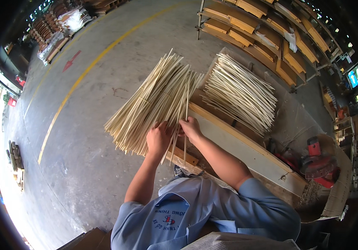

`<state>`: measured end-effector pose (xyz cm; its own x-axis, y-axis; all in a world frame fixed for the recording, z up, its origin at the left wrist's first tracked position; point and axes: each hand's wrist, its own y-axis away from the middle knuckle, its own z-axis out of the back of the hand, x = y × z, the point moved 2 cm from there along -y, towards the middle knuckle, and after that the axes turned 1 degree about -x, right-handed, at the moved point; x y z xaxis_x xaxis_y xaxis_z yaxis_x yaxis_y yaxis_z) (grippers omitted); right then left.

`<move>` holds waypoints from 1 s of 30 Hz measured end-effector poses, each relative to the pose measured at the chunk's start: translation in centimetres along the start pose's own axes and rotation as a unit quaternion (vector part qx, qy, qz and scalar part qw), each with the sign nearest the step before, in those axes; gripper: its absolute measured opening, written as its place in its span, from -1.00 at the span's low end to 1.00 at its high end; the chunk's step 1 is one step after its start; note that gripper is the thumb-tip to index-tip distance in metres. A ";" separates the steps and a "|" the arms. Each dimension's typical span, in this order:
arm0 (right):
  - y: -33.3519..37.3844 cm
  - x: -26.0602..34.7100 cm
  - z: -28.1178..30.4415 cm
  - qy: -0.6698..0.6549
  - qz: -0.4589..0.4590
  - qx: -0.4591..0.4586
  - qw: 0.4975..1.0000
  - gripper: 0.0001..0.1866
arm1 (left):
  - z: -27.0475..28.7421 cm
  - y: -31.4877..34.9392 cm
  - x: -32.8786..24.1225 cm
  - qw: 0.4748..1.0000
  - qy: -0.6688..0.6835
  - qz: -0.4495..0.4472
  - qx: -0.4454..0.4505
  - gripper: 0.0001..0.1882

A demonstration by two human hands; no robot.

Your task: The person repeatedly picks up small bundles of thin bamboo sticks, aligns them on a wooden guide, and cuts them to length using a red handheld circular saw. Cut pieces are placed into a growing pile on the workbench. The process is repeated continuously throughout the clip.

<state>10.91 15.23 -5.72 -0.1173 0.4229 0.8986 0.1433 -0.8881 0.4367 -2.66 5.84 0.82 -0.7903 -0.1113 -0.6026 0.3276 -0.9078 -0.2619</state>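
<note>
A big bundle of thin, pale wooden sticks [145, 100] lies in front of me, with ties visible around parts of it. At its right edge several sticks stand loose from the rest. My left hand [159, 136] is closed on sticks at the near right side of the bundle; its fingertips are partly hidden among them. Close beside it, my right hand [191, 128] pinches a single stick [185, 146], which runs nearly upright in the picture past both sides of the fingers. A second pile of sticks [243, 93] lies to the right, apart from both hands.
A long board with a wooden edge [245, 141] runs diagonally below the second pile. Red-and-black power tools [318, 162] sit at the right beside cardboard [339, 179]. Racks of wooden boards [254, 29] stand at the far right. Yellow lines [76, 81] mark the concrete floor.
</note>
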 end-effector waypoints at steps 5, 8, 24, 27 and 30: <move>1.2 0.7 0.2 -0.095 -0.057 0.032 0.993 -0.81 | -1.3 -0.5 0.1 0.999 -0.041 -0.025 0.002 -0.76; 0.8 -0.7 1.2 -0.145 -0.091 0.076 0.982 -0.83 | -1.7 -0.5 -0.8 0.998 -0.033 -0.045 0.005 -0.78; 0.7 -0.8 2.3 -0.176 -0.071 0.142 0.972 -0.77 | -1.9 -0.5 -1.8 0.998 0.015 -0.008 0.067 -0.84; 0.8 -0.3 2.2 -0.178 -0.092 0.124 0.972 -0.83 | -1.5 -1.4 -1.4 0.999 -0.030 0.007 0.015 -0.82; 1.0 0.2 2.3 -0.179 -0.080 0.108 0.975 -0.85 | -2.1 -1.6 -1.3 0.998 -0.053 -0.029 -0.014 -0.81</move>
<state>13.31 14.78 -5.03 0.1900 0.6222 0.7594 0.3584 -0.7641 0.5364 -1.03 8.29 0.41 -0.8580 -0.1014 -0.5036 0.2924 -0.9024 -0.3165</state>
